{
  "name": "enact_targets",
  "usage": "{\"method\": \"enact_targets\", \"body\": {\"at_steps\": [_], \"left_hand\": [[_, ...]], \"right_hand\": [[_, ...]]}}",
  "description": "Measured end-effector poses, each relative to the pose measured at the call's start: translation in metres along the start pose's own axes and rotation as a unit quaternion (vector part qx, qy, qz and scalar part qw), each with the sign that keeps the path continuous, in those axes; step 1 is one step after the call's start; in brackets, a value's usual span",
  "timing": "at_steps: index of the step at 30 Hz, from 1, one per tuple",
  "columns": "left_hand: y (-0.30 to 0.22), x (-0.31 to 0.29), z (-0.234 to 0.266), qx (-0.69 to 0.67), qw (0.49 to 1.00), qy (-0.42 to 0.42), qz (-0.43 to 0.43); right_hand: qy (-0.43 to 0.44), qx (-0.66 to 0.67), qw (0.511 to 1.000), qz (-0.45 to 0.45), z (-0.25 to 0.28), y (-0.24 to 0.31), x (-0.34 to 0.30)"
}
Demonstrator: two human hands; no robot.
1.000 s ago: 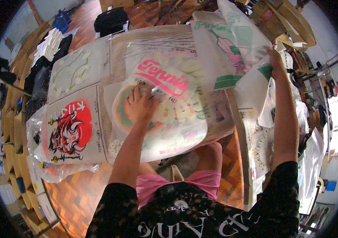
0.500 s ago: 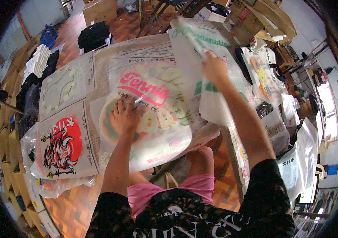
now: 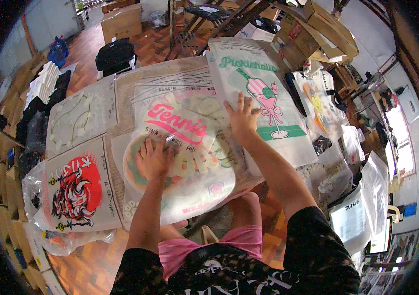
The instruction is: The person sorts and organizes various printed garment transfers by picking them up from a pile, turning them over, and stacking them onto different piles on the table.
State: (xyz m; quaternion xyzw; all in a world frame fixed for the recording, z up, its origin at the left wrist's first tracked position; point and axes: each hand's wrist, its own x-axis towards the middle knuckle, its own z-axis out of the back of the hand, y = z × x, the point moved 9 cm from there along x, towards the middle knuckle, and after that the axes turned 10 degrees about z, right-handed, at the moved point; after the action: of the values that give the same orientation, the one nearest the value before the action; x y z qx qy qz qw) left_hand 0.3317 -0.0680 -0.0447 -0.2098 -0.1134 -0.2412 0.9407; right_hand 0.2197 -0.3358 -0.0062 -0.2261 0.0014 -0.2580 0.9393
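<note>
My left hand (image 3: 155,157) rests with fingers spread on a translucent printed sheet (image 3: 204,183) with pink lettering; other coloured prints show through it. My right hand (image 3: 243,117) is open too, its fingers spread over the left part of another translucent sheet (image 3: 295,114). That sheet bears green lettering and a pink and green drink glass, and lies flat on the right side of the work surface. Left of my left hand is a sheet with a red and black horned head (image 3: 77,189). Behind that lies a sheet with a pale curved outline (image 3: 84,110).
Crumpled clear plastic (image 3: 84,241) hangs at the surface's near left edge. More printed film and plastic bags (image 3: 349,145) stand at the right. Cardboard boxes (image 3: 122,23) and a stack of black cloth (image 3: 115,55) are on the floor beyond. Shelves (image 3: 10,196) line the left.
The drink-glass sheet was raised and partly folded over in my right hand; now it lies flat. My right hand has let go and moved left and nearer. My left hand stays in place.
</note>
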Motion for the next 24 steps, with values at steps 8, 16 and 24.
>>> {"method": "enact_targets", "body": {"at_steps": [8,16,24], "left_hand": [[0.0,0.003,0.0,0.002,0.999,0.036,0.017],[0.002,0.003,-0.002,0.0,1.0,0.01,0.005],[0.007,-0.002,-0.006,0.005,1.0,-0.023,-0.006]], "right_hand": [[0.074,0.023,0.997,0.015,0.003,0.009,-0.01],[0.064,-0.06,0.989,0.118,-0.005,0.027,-0.011],[-0.036,0.008,0.994,0.102,0.032,0.013,-0.002]]}}
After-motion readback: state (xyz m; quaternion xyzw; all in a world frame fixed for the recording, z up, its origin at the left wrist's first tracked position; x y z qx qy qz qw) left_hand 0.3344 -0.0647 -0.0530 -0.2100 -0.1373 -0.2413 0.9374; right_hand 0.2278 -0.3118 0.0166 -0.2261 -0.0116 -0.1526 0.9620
